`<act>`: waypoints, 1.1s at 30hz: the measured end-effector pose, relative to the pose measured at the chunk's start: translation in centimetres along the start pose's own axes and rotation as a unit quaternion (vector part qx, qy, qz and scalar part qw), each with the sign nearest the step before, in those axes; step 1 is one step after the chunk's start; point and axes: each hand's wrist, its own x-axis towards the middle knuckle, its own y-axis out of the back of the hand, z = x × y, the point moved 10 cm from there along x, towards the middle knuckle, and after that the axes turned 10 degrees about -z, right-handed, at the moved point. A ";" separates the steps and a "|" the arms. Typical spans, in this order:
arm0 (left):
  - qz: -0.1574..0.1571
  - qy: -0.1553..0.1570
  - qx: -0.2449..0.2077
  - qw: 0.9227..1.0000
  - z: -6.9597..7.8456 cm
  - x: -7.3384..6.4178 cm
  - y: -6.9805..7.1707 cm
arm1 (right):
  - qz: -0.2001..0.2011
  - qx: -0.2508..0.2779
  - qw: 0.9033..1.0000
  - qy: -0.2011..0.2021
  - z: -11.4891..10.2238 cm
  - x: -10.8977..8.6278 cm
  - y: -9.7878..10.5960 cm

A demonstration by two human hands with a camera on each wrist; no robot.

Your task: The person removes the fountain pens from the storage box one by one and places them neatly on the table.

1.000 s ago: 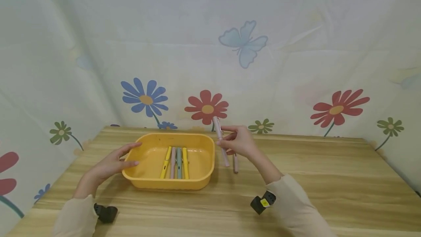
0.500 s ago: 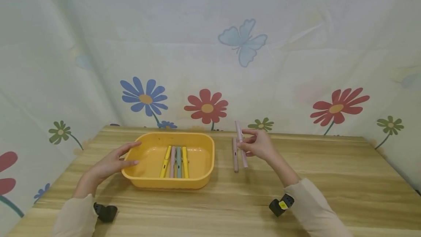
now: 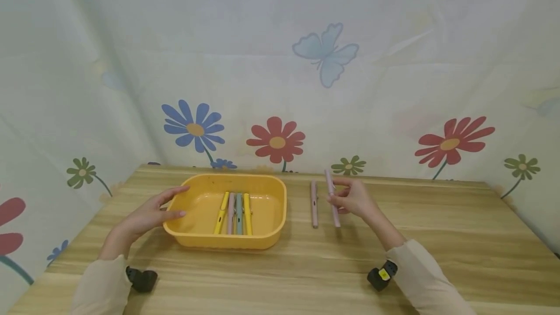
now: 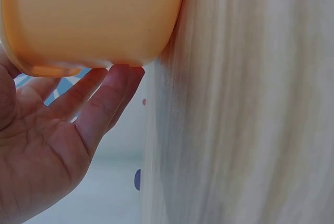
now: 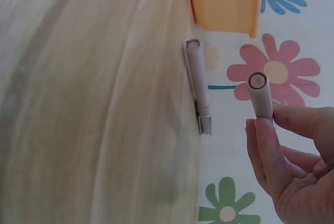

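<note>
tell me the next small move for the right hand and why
Probably lower the held pink pen onto the table beside the lying pen: the right hand pinches it above the table, to the right of that pen.

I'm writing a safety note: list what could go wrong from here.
The held pen, pinched by the right hand above the table, might slip and roll. Lowering it could nudge the other pen lying nearby. The left hand holds the yellow tray, so a tug might shift the pens inside.
</note>
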 end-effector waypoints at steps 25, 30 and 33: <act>-0.001 -0.007 -0.013 1.000 0.1 0.0 -0.1 | 0.009 -0.022 0.995 -0.093 3.4 1.7 -0.3; -0.005 -0.011 -0.020 1.000 0.2 -0.1 -0.2 | 0.003 -0.041 0.994 -0.098 3.6 2.0 -0.6; -0.003 -0.008 -0.018 1.000 0.2 -0.1 -0.2 | 0.001 -0.054 0.994 -0.099 3.6 2.2 -0.7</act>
